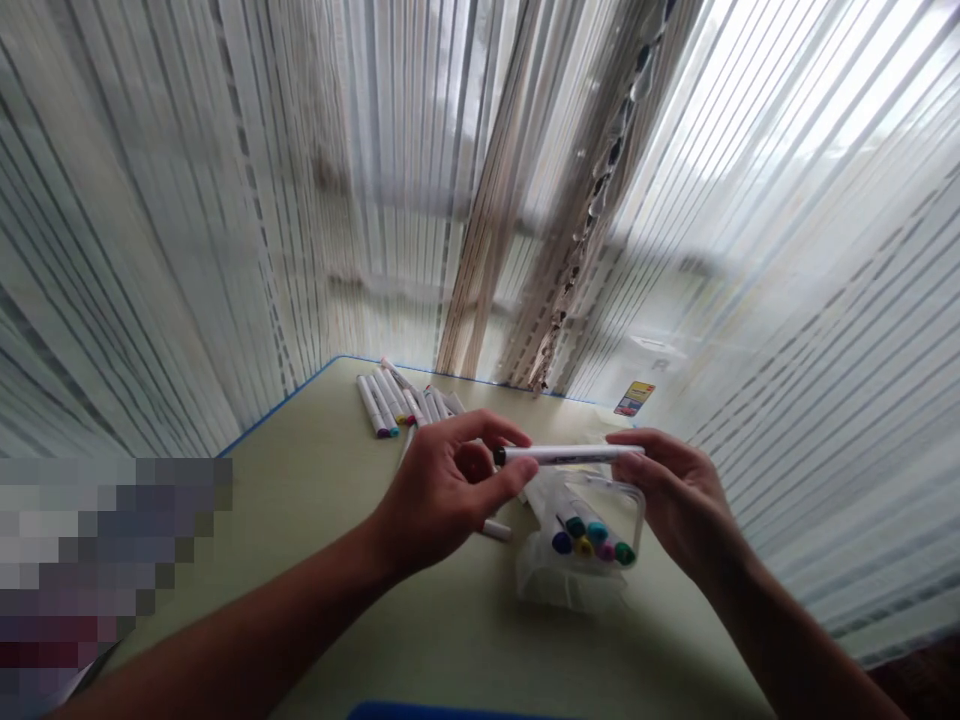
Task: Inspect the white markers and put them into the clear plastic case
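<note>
A white marker [566, 455] with a dark end is held level above the table, between my two hands. My left hand [450, 480] pinches its dark end between thumb and fingers. The other end is gripped by the thumb and fingers of my right hand [675, 480]. Just below it, a clear plastic case [637, 515] holds several markers [585, 540] with coloured ends in green, teal, yellow, pink and blue. Several more white markers [386, 395] lie in a loose pile behind my left hand, which partly hides them. One white marker [496, 530] lies under my left hand.
The pale green table [300, 500] has a blue edge. Crumpled clear wrapping [555, 585] lies by the case. Sheer striped curtains [397, 200] hang along the table's far side. A yellow and blue label [634, 398] shows near the far right edge. A pixelated area covers the lower left.
</note>
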Tool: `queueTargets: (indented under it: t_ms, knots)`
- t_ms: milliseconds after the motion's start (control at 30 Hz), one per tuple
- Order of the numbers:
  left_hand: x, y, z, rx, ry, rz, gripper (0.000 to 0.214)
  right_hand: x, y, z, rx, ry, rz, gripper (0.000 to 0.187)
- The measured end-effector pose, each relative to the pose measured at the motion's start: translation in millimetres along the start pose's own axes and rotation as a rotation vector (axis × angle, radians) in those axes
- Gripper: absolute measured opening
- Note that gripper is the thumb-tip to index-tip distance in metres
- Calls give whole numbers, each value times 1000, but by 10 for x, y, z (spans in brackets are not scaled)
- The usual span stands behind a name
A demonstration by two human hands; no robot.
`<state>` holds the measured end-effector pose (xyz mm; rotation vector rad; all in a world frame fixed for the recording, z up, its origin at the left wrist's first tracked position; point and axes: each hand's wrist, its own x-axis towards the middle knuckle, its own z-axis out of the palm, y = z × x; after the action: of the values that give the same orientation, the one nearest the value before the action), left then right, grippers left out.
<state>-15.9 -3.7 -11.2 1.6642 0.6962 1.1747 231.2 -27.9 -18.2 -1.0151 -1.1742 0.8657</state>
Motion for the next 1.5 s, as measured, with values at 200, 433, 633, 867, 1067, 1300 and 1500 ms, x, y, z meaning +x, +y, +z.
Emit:
queueTargets:
  t_ms: [200, 433, 633, 867, 1067, 1300, 1500]
  knots:
    - [84, -106, -32, 78, -46, -98, 23, -45, -61, 35, -15, -39, -137, 15]
    - [125, -137, -24, 106, 3, -189, 28, -168, -216, 145, -120, -125, -378, 17]
    - [117, -130, 6, 165, 91, -118, 25, -158, -274, 140, -154, -121, -468, 13]
    - [118, -127, -21, 103, 113, -97, 26, -144, -272, 114, -221, -126, -448, 15]
    - [121, -65, -86, 20, 74, -90, 26, -192, -300, 125, -334, -130, -588, 13]
    - [118, -45, -97, -101, 46, -80, 32, -305, -433, 120, -544, -181, -648, 13]
    - [84, -35, -71, -112, -95, -109, 35, -566, -572, -45, -749, -125, -648, 11]
